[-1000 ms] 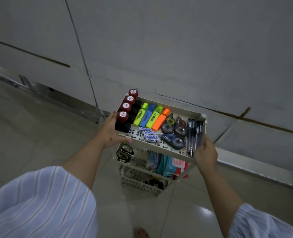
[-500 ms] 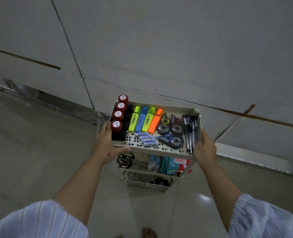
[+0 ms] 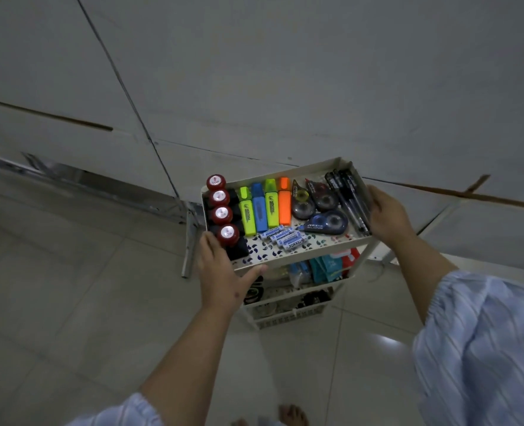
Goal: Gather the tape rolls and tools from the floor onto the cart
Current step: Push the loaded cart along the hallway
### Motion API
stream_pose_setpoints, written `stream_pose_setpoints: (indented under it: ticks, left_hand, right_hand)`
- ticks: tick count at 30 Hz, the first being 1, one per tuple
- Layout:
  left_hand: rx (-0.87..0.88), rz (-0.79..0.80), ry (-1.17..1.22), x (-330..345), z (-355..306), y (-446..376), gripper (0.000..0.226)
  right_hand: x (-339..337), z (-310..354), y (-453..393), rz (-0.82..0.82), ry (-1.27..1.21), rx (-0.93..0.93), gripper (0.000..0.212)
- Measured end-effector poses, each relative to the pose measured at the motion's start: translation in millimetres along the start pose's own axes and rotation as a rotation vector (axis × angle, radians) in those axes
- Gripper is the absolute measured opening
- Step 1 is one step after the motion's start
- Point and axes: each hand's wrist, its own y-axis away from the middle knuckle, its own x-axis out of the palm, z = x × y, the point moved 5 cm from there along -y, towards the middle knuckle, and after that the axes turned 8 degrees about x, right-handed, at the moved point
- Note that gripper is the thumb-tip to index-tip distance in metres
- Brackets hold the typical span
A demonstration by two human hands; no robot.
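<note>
A white tiered cart (image 3: 316, 252) stands on the tiled floor against the wall. Its top tray holds several red-capped black stamps (image 3: 224, 210), several highlighters (image 3: 263, 207), batteries (image 3: 285, 236), three correction tape dispensers (image 3: 322, 207) and black pens (image 3: 350, 198). My left hand (image 3: 224, 272) grips the tray's near left corner, thumb curled over the front rim. My right hand (image 3: 388, 215) grips the tray's right edge beside the pens. Lower shelves hold tape rolls (image 3: 254, 292) and coloured packets (image 3: 325, 267), partly hidden.
A grey panelled wall (image 3: 285, 87) rises right behind the cart. A metal bar (image 3: 188, 241) leans at the wall's foot to the cart's left. Bare toes (image 3: 291, 415) show at the bottom edge. Tiled floor (image 3: 70, 302) spreads to the left and in front.
The cart has turned clockwise in view and shifted right; both hands keep their hold on the top tray. My view has tilted.
</note>
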Motion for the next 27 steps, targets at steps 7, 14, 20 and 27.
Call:
stream_pose_setpoints:
  ticks: [7,14,20,27]
  left_hand:
    - [0.042,0.046,0.089,8.8,-15.5,-25.2,0.119]
    - [0.158,0.150,0.136,-1.2,-14.8,-93.1,0.116]
    - [0.334,0.275,0.167,3.1,-36.3,-158.3,0.112]
    - [0.451,0.370,0.166,3.1,-32.6,-205.9,0.107]
  right_hand:
    - [-12.7,-23.5,-2.2,-0.026,-0.028,0.045,0.039]
    - [-1.5,-32.5,-2.6,-0.178,-0.160,0.157,0.033]
    - [2.9,-36.4,5.2,-0.347,-0.243,0.308,0.038]
    - [21.2,-25.8,-0.6,-0.457,-0.296,0.379,0.038]
